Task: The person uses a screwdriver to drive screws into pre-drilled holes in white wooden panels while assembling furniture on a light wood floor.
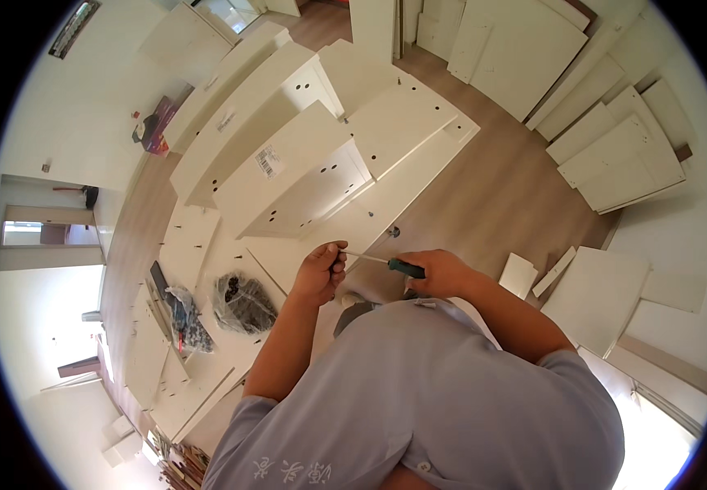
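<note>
My right hand is wrapped round the dark green handle of a screwdriver. Its thin metal shaft points left, toward my left hand. There the fingers are curled in a pinch at the shaft's tip; whatever small thing they may hold is hidden. Both hands are in front of my body, above the near edge of a white cabinet panel lying flat. White boards stand up from that panel, one bearing a paper label. Small dark holes and fittings dot the boards.
Left of my left arm, a clear plastic bag of dark hardware and another bag of dark parts lie on white panels. Stacked white boards lean on the right wall. A purple-red box stands at the far left on wood-look floor.
</note>
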Demonstrator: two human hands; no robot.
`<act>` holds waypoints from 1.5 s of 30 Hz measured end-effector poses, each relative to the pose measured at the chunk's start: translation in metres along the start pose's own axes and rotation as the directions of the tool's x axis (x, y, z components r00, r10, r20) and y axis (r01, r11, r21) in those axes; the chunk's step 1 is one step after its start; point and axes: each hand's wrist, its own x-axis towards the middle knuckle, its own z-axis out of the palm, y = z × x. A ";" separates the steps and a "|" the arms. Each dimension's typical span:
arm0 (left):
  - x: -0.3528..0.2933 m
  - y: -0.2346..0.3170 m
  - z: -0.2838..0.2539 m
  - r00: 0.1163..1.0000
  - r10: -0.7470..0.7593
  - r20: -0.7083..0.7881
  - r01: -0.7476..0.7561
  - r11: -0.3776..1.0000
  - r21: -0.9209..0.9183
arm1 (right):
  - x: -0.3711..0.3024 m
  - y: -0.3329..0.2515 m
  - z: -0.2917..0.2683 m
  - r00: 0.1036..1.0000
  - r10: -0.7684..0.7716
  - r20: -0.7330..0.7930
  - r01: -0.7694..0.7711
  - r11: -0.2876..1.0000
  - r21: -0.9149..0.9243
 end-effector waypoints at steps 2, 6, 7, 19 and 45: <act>-0.004 0.000 0.002 0.999 0.006 -0.052 -0.002 0.996 0.087 | -0.001 0.002 0.000 1.000 0.012 0.014 -0.012 1.000 0.000; -0.003 0.003 0.005 0.997 0.024 -0.074 0.012 0.893 0.449 | 0.000 -0.002 -0.008 0.998 0.016 0.061 -0.008 0.991 -0.133; -0.001 0.005 0.006 0.997 0.037 -0.073 0.010 0.830 0.557 | 0.001 -0.004 -0.011 0.997 0.021 0.078 -0.006 0.981 -0.192; 0.116 0.012 0.026 0.985 -0.048 -0.169 0.012 0.977 -0.211 | 0.079 0.064 0.079 0.939 0.221 -0.265 -0.007 0.780 0.625; -0.003 0.209 0.093 0.605 0.762 0.231 0.114 -0.369 0.922 | 0.121 0.084 0.100 0.935 0.322 -0.151 -0.125 0.697 0.706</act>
